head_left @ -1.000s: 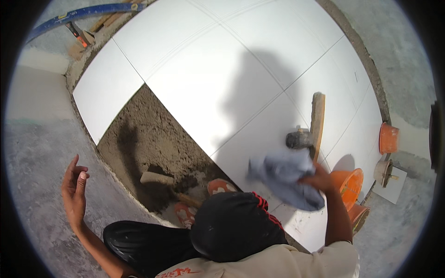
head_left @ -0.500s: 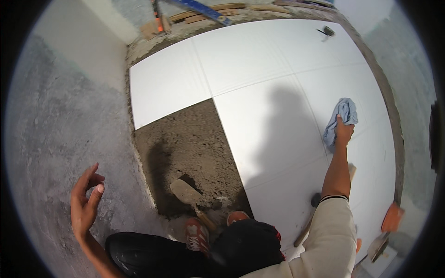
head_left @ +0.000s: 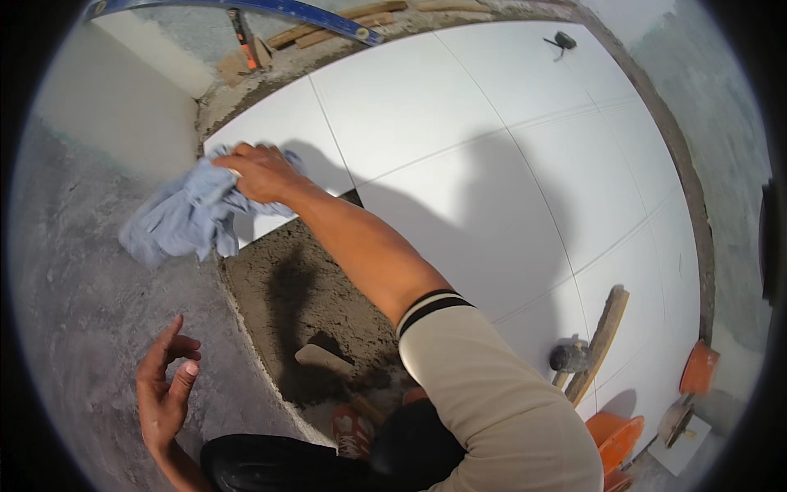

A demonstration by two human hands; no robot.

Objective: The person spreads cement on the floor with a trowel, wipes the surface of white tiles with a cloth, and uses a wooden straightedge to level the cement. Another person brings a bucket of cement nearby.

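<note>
My right hand (head_left: pixel 261 174) grips a light blue cloth (head_left: pixel 184 209) over the far left white floor tile (head_left: pixel 270 123). Part of the cloth hangs loose past the tile's left edge, blurred by motion. My right arm crosses over a square of wet grey mortar (head_left: pixel 262 275) that has no tile on it. Close to my shoes, a trowel (head_left: pixel 324 359) with a wooden handle lies on that mortar. Held low at the left, my left hand (head_left: pixel 168 381) is empty, its fingers curved and apart, near the grey wall (head_left: pixel 90 271).
A rubber mallet (head_left: pixel 570 357) and a wood strip (head_left: pixel 602 340) lie on the tiles at right. Beyond them are orange containers (head_left: pixel 615 435) and a second trowel (head_left: pixel 674 424). A blue level (head_left: pixel 311 15), a hammer (head_left: pixel 243 41) and wood pieces (head_left: pixel 344 25) lie along the far edge.
My right hand has swept the cloth from the right-hand tiles across to the far left tile. The left hand stays low at the left, nearly unmoved. The view has shifted slightly.
</note>
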